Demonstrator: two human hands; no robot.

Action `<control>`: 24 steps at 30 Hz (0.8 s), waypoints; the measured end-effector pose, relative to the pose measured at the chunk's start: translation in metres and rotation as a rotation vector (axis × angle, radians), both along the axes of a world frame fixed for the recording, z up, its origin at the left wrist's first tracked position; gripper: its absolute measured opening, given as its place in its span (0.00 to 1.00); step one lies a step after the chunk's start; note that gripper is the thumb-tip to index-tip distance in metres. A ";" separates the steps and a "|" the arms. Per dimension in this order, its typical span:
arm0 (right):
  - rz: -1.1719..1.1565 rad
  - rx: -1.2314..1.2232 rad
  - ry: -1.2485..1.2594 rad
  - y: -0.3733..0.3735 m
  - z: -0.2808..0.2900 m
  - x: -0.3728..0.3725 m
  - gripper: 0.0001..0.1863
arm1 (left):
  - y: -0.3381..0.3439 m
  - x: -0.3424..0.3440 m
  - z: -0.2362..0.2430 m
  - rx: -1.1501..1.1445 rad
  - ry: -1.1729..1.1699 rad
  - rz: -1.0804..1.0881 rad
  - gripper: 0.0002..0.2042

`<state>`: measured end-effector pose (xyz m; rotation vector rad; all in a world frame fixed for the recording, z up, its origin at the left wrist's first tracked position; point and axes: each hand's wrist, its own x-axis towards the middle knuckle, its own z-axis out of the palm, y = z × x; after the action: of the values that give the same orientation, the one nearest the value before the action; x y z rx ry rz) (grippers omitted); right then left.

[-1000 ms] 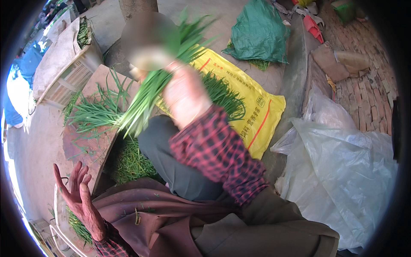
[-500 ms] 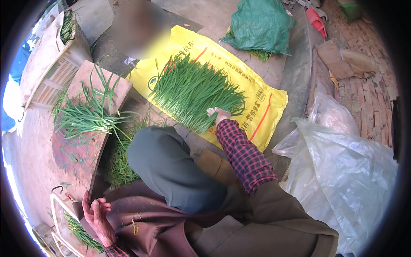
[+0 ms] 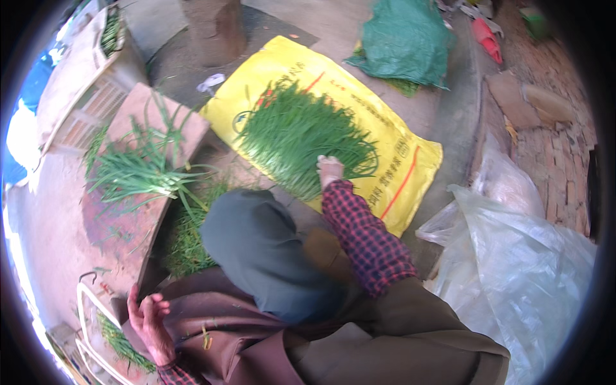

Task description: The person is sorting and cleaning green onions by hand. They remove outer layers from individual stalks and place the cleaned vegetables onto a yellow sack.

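Note:
A broad pile of long green chives (image 3: 305,131) lies on a yellow printed sack (image 3: 410,170) spread on the ground. At the pile's near right edge, my right hand (image 3: 330,170) touches the chives; blur hides how its fingers are set. Its arm, in a checked sleeve, reaches forward past my knee. Down at the lower left, my left hand (image 3: 151,321) is held above my brown apron (image 3: 244,350), palm up, fingers apart and loosely bent, with nothing in it. A looser bunch of chives (image 3: 144,170) rests on a wooden board (image 3: 109,221) to the left.
A green woven bag (image 3: 407,45) lies over more greens at the back. Clear plastic sheeting (image 3: 507,276) is heaped on the right. Left stand a pale plastic crate (image 3: 96,109) and a white tubular frame (image 3: 83,308). Loose trimmings (image 3: 186,240) lie below the board.
The view has shifted slightly, so the sack and board sit further right. My right hand has drawn back a little at the pile's edge. My left hand keeps its pose.

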<state>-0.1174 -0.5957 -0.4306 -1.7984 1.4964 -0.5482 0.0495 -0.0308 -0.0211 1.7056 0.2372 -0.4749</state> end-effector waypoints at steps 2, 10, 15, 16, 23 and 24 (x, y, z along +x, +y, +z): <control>0.130 0.128 -0.198 0.014 0.021 -0.004 0.06 | 0.002 -0.001 0.003 -0.012 -0.008 0.019 0.25; 0.649 0.379 -0.547 0.104 0.376 0.150 0.16 | 0.008 0.011 0.023 -0.119 -0.008 -0.074 0.17; 1.395 -0.246 0.048 0.201 0.450 0.237 0.19 | 0.002 0.036 -0.002 -0.244 0.071 -0.144 0.14; 1.431 -0.240 0.165 0.215 0.431 0.250 0.25 | -0.002 0.041 -0.012 -0.290 0.114 -0.144 0.14; 1.277 -0.537 0.615 0.300 0.321 0.296 0.55 | 0.019 0.060 -0.092 -0.449 0.272 -0.055 0.14; 1.242 -0.602 0.594 0.315 0.307 0.303 0.56 | 0.022 0.064 -0.096 -0.437 0.279 -0.034 0.15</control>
<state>0.1857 -0.2808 -0.1237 -3.0524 0.2143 0.2388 0.1133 -0.0092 -0.1175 1.2173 0.2823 -0.7336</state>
